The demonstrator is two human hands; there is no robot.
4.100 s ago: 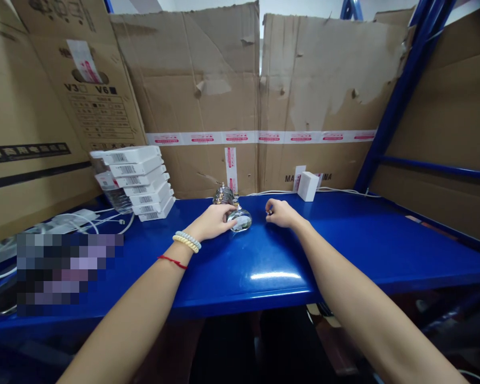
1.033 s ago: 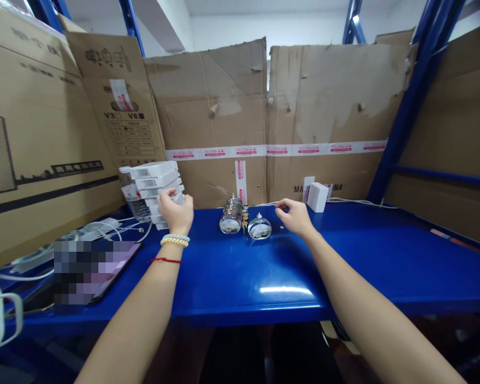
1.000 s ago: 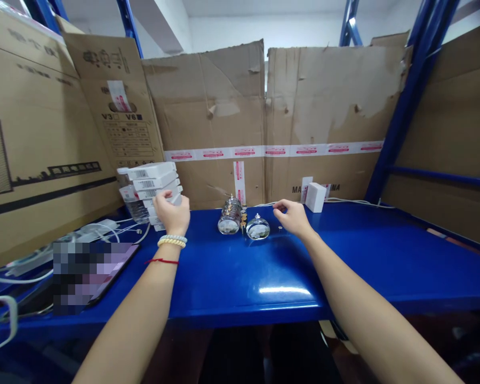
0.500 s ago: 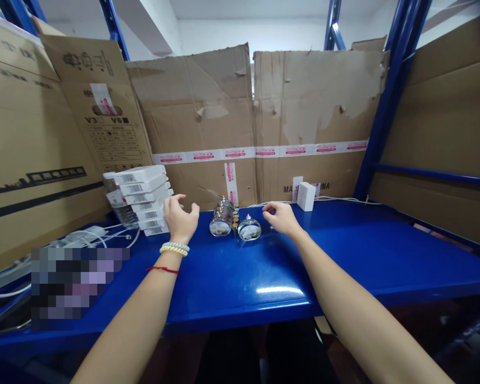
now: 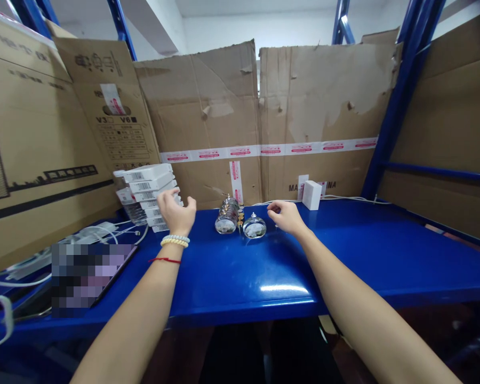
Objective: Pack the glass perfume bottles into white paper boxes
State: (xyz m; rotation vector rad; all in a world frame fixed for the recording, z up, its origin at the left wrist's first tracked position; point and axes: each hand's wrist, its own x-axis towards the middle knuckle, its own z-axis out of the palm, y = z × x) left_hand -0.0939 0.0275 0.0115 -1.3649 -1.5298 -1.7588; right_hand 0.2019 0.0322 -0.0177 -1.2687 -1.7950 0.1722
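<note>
— Since half a second ago our left hand (image 5: 177, 212) has closed back onto the stack of white boxes (image 5: 147, 196) at ten o'clock, fingers spread, gripping nothing.
— Agreed. Right hand (image 5: 285, 215) loosely curled beside the glass bottle (image 5: 254, 228); we judge one box should be pinched squarely.

Left hand (image 5: 177, 212) covers the near ends of the lower white boxes (image 5: 146, 193), so contact with them can't be confirmed. Flat item under the pixelated patch (image 5: 88, 269) is unreadable, and the tiny thing on the shelf (image 5: 344, 250) by the right hand (image 5: 286, 216) is too small to identify. Cables (image 5: 8, 277) run off the left edge.
</note>
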